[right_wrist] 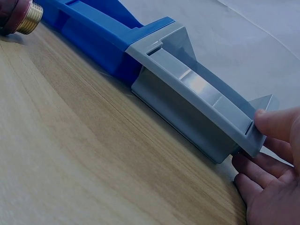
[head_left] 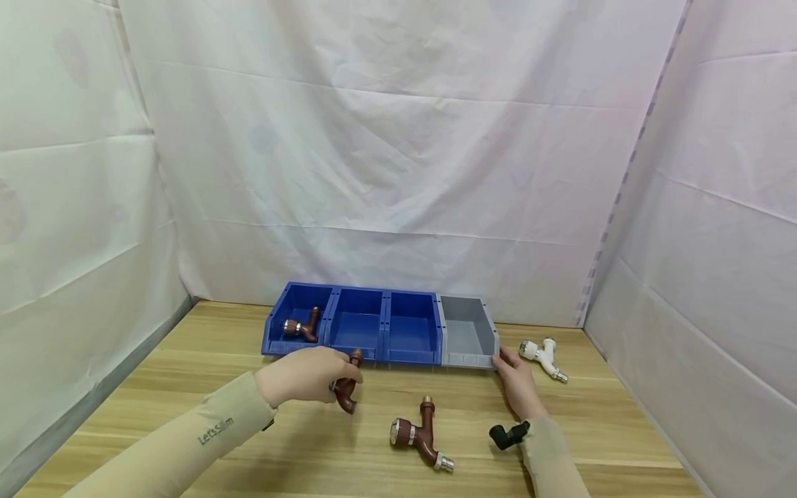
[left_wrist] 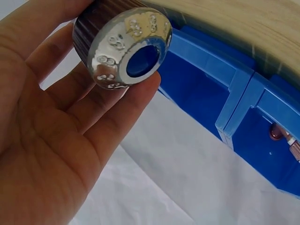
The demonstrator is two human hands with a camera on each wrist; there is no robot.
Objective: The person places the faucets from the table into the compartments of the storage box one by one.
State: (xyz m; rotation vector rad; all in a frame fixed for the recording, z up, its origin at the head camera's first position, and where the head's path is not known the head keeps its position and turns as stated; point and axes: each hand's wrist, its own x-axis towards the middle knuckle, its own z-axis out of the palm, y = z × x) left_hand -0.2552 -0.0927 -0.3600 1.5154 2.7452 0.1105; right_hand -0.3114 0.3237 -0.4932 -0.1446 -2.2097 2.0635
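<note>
Above the table, my left hand [head_left: 310,375] holds a dark brown faucet [head_left: 346,394] in front of the blue bins. In the left wrist view, its ribbed knob with a silver cap [left_wrist: 105,58] sits between the thumb and fingers. At the front right corner of the grey bin [head_left: 468,360], my right hand [head_left: 518,384] grips the rim. The right wrist view has the thumb [right_wrist: 276,123] on top of that corner and the other fingers below. A second brown faucet [head_left: 426,432] with a silver spout lies on the table between the hands.
Three blue bins [head_left: 355,353] stand in a row left of the grey one. The leftmost contains another brown faucet [head_left: 309,327]. A white faucet [head_left: 545,356] lies right of my right hand. White cloth [head_left: 398,173] hangs behind and on both sides of the wooden table [head_left: 299,456].
</note>
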